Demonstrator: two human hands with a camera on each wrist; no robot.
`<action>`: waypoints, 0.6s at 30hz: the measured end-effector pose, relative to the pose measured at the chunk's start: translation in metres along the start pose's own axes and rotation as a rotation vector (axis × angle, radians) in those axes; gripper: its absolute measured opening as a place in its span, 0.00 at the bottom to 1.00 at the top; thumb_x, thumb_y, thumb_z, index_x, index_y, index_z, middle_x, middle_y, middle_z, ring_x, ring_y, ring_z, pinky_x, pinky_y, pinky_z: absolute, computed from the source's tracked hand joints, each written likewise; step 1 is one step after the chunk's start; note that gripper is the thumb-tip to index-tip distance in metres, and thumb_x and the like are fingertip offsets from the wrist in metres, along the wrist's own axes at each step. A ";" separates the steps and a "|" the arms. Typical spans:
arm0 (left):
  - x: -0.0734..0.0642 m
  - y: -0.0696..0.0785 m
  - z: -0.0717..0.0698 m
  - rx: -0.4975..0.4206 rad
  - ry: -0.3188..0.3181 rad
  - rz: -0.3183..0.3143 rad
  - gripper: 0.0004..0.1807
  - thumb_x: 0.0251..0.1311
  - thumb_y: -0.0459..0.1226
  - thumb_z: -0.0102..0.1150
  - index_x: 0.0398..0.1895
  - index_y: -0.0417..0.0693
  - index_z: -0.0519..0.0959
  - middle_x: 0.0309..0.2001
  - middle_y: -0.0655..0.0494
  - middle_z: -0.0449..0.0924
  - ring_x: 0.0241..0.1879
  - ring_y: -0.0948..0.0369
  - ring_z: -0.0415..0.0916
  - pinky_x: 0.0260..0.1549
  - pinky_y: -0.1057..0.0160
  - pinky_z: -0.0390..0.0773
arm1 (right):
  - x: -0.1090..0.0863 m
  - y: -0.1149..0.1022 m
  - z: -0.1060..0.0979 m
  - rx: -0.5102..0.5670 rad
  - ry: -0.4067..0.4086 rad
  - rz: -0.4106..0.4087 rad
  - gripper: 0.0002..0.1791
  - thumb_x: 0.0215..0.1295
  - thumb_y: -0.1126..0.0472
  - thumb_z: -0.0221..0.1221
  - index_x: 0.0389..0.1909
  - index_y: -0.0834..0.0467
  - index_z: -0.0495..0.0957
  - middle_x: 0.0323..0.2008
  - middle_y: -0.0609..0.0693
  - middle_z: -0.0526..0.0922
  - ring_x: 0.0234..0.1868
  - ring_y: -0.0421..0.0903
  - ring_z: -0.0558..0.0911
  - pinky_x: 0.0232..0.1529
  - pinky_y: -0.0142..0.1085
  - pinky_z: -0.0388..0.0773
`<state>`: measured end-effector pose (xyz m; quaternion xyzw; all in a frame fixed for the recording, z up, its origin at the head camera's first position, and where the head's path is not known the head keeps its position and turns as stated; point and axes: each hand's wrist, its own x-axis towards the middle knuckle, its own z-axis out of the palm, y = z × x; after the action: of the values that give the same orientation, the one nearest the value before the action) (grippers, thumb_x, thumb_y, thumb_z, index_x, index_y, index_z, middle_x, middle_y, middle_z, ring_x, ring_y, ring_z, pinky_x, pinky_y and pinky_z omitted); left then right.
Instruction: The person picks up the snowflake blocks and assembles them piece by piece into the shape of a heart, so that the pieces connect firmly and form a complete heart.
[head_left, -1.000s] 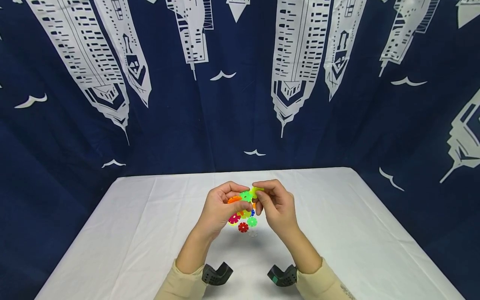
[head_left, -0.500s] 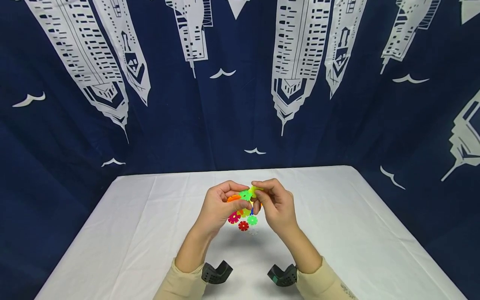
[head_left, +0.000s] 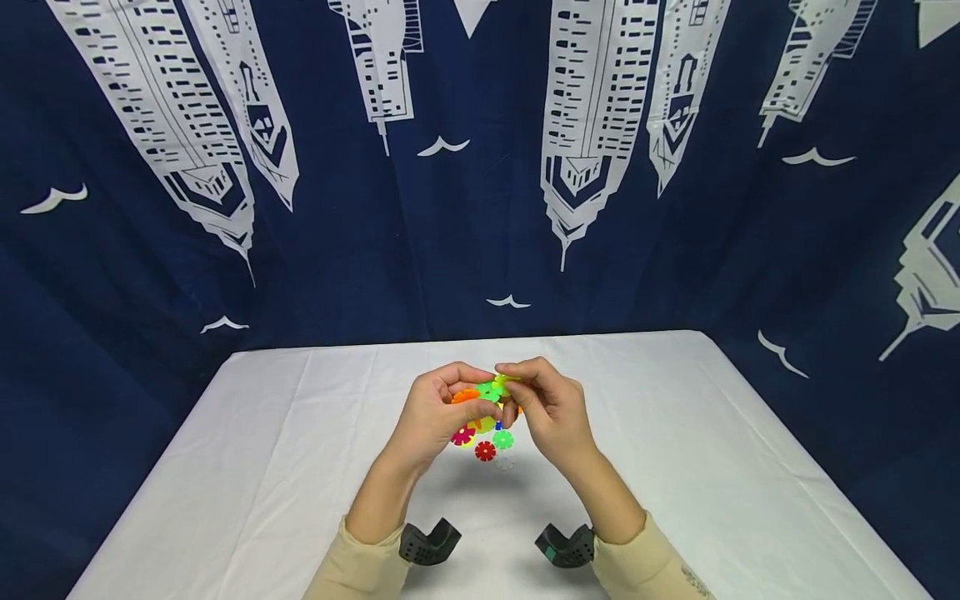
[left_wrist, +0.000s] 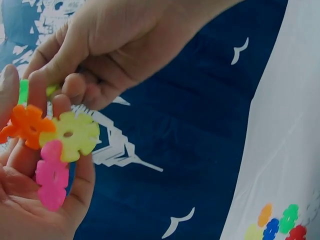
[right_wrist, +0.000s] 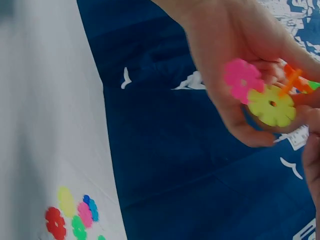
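Observation:
Both hands meet over the middle of the table around a chain of notched, flower-shaped plastic discs. My left hand (head_left: 431, 417) pinches the chain near its orange disc (head_left: 467, 395) and green disc (head_left: 490, 392). At the green disc's edge, my right hand (head_left: 553, 412) pinches a yellow disc (head_left: 502, 382) between thumb and fingers. The left wrist view shows the chain's other end: a pink disc (left_wrist: 52, 175) slotted to a yellow-green disc (left_wrist: 80, 132), which joins the orange one. My fingers hide much of the join between the green and yellow discs.
Below the hands, loose discs lie on the white tablecloth (head_left: 315, 467): a red disc (head_left: 485, 451), a light green disc (head_left: 503, 439) and a clear disc (head_left: 505, 463), with several more partly hidden. A dark blue printed curtain (head_left: 450, 233) hangs behind the table.
The right fingertips and their yellow disc have shifted slightly left, closer against the green disc. Both hands keep the same grip.

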<state>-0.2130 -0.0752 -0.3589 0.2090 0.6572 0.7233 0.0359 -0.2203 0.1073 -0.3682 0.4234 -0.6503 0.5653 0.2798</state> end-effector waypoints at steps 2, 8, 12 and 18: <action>0.000 0.000 -0.001 0.015 -0.003 0.002 0.23 0.51 0.36 0.75 0.48 0.34 0.79 0.45 0.39 0.86 0.39 0.61 0.85 0.43 0.67 0.85 | 0.001 0.000 -0.002 -0.025 -0.022 0.001 0.11 0.64 0.79 0.57 0.46 0.70 0.76 0.23 0.58 0.81 0.17 0.41 0.78 0.22 0.29 0.80; 0.002 -0.003 -0.003 0.030 -0.020 0.004 0.22 0.55 0.37 0.72 0.49 0.34 0.79 0.40 0.58 0.85 0.40 0.63 0.84 0.43 0.69 0.84 | 0.003 -0.002 -0.008 -0.102 -0.047 0.070 0.14 0.64 0.79 0.57 0.48 0.65 0.76 0.20 0.53 0.80 0.16 0.39 0.76 0.20 0.28 0.77; 0.003 -0.004 -0.003 0.059 -0.035 0.009 0.19 0.59 0.35 0.70 0.51 0.36 0.79 0.43 0.57 0.83 0.42 0.62 0.82 0.43 0.69 0.84 | 0.004 -0.002 -0.010 -0.085 -0.036 0.092 0.14 0.64 0.79 0.57 0.47 0.65 0.74 0.19 0.55 0.79 0.14 0.39 0.75 0.17 0.28 0.74; 0.004 -0.005 -0.001 0.118 -0.077 0.092 0.23 0.62 0.31 0.65 0.61 0.44 0.75 0.53 0.46 0.79 0.50 0.57 0.77 0.46 0.68 0.83 | 0.002 0.000 -0.010 -0.036 -0.001 0.130 0.12 0.63 0.79 0.58 0.43 0.68 0.68 0.20 0.58 0.79 0.12 0.39 0.73 0.15 0.28 0.73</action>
<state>-0.2180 -0.0737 -0.3624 0.2683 0.6865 0.6756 0.0157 -0.2227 0.1168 -0.3644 0.3754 -0.6865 0.5705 0.2497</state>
